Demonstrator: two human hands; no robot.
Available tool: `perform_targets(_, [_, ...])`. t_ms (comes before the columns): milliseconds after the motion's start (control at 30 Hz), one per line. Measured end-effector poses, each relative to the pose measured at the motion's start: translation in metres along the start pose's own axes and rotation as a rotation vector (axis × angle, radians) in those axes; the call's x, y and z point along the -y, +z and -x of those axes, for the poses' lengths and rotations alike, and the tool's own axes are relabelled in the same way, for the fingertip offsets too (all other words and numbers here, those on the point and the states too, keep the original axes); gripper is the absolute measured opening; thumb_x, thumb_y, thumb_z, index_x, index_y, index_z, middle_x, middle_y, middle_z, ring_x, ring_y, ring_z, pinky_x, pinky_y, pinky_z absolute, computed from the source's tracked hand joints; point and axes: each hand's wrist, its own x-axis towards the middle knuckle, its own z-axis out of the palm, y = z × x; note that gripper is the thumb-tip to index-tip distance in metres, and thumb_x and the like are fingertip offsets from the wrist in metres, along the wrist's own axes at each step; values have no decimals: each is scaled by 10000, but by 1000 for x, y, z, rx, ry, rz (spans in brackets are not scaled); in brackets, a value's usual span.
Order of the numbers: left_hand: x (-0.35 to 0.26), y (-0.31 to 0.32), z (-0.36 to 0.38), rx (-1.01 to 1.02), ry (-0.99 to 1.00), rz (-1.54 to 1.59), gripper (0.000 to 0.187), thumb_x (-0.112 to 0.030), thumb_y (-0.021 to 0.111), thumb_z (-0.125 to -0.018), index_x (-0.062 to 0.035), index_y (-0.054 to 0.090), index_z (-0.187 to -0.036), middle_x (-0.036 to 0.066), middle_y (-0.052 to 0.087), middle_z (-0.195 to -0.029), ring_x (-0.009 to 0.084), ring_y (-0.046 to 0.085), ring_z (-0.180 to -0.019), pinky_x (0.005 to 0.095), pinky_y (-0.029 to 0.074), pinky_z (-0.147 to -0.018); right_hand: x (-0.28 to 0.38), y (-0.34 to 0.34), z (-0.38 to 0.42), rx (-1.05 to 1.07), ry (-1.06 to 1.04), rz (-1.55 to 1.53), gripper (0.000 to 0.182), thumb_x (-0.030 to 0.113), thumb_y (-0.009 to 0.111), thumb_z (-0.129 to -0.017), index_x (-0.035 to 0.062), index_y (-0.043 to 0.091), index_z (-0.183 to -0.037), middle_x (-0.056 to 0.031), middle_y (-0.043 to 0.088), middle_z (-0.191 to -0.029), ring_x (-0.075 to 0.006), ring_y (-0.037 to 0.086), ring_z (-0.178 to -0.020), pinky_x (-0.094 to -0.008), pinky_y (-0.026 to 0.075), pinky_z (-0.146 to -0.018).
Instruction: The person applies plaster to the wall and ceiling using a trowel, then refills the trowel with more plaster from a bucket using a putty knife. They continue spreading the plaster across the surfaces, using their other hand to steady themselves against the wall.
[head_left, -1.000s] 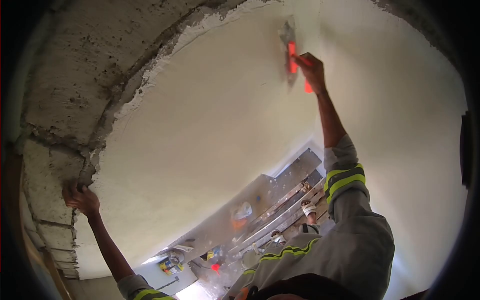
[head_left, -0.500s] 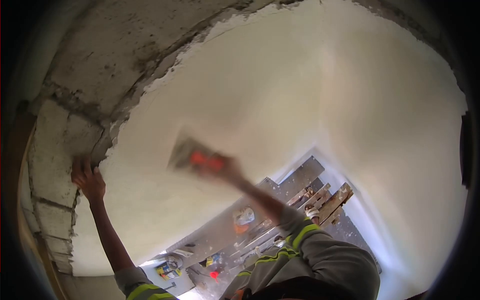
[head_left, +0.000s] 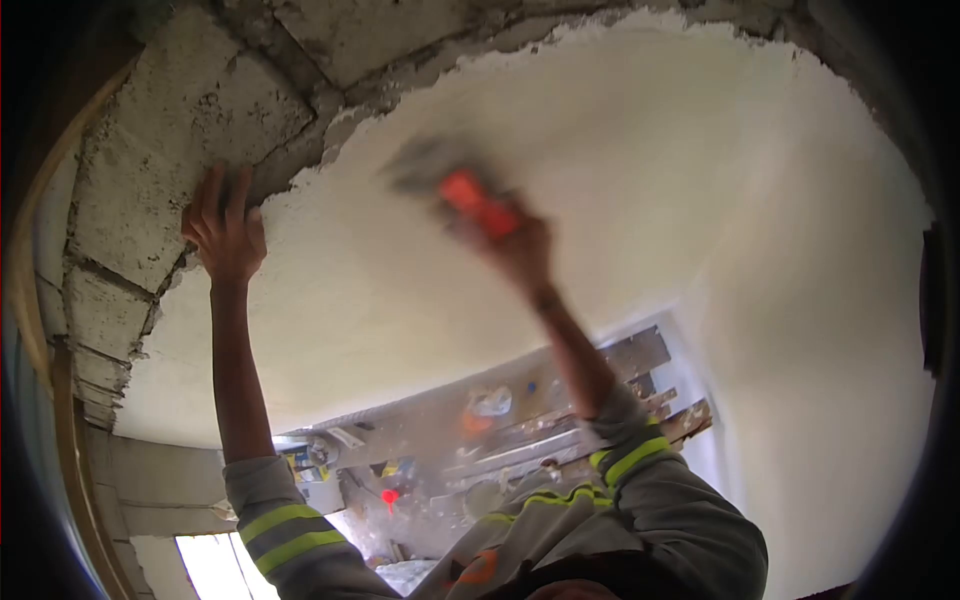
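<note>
My left hand rests with fingers spread on the bare block wall, at the ragged edge of the plaster. It holds nothing. My right hand is wrapped round the red handle of a plastering trowel. Motion blurs the trowel's grey blade, which lies against or close to the smooth cream plaster; exact contact cannot be made out. Both arms reach up, in grey sleeves with yellow-green bands.
Wooden planks and a dusty, splattered floor lie far below. Down there are a clear plastic bag, a red object and a yellow-and-blue package. A bright opening shows at lower left. The plastered surface meets another at a corner on the right.
My right hand has swept the trowel up and to the right in the view. My left hand appears higher and further right, still on the blocks. The whole view has shifted too.
</note>
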Motion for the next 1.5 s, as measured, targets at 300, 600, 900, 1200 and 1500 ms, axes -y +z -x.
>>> perform_targets(300, [3, 1, -1, -17, 8, 66, 435, -325, 349, -989, -290, 384, -1422, 15, 338, -1431, 222, 305, -1297, 449, 212, -1046, 22, 80, 135, 448, -292, -27, 307, 201, 744, -747, 80, 572, -970, -100, 627, -820, -288, 630, -742, -448, 484, -661])
perform_targets(600, [20, -6, 5, 11, 76, 106, 452, -213, 476, -939, -247, 439, -1389, 40, 429, -1392, 228, 401, -1223, 426, 270, -1003, 95, 16, -59, 341, -1161, 646, 142, 79, 626, -779, 77, 561, -906, -69, 581, -832, -206, 587, -831, -341, 502, -726])
perform_targets(900, [47, -12, 28, -343, -334, 6, 402, -364, 344, -1002, -183, 471, -1338, 42, 444, -1318, 214, 400, -1128, 447, 257, -946, 6, 16, 71, 521, -585, 322, 167, 151, 700, -740, 124, 620, -884, -48, 641, -810, -242, 626, -760, -372, 506, -702])
perform_targets(1200, [56, 7, 47, -367, -379, 40, 476, -427, 391, -966, -164, 455, -1358, 57, 443, -1318, 229, 378, -1148, 469, 231, -961, 81, 9, -17, 4, -381, 332, 336, 411, 748, -780, 97, 635, -822, -56, 608, -660, -221, 621, -578, -317, 501, -523])
perform_targets(1500, [59, 9, 54, -395, -418, 96, 421, -345, 416, -980, -171, 460, -1362, 42, 459, -1362, 233, 385, -1223, 475, 217, -1018, 27, 54, 88, 632, -668, 386, 138, 186, 660, -788, 91, 560, -779, -65, 602, -701, -256, 621, -721, -407, 478, -715])
